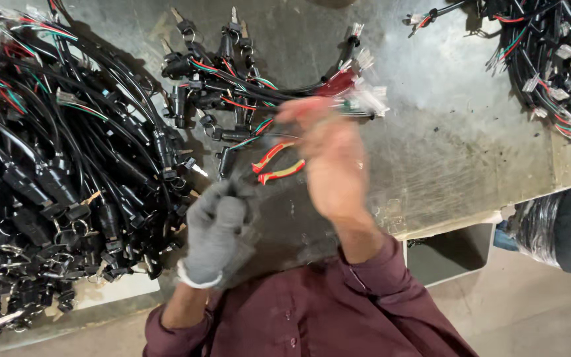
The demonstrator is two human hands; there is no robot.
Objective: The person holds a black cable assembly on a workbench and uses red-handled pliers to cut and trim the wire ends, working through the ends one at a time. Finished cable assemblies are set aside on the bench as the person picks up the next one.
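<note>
On the metal table (pixel 457 152), gloved left hand (pixel 214 231) fisted on black wire (pixel 227 165), right hand (pixel 332 165) pinching wires (pixel 358 99).

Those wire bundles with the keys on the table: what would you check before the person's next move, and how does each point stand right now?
1. Left hand, in a grey glove, closed on a black lock and its cable: ok.
2. Right hand, bare, raised above the table: its grip is blurred, cannot tell.
3. Red and yellow pliers lying on the metal table between the hands, untouched: ok.
4. Small harness bundle with keys and white plugs just beyond the hands, in easy reach: ok.
5. Big pile of black harnesses at the left edge: tangled, not ok for picking one cleanly.
</note>
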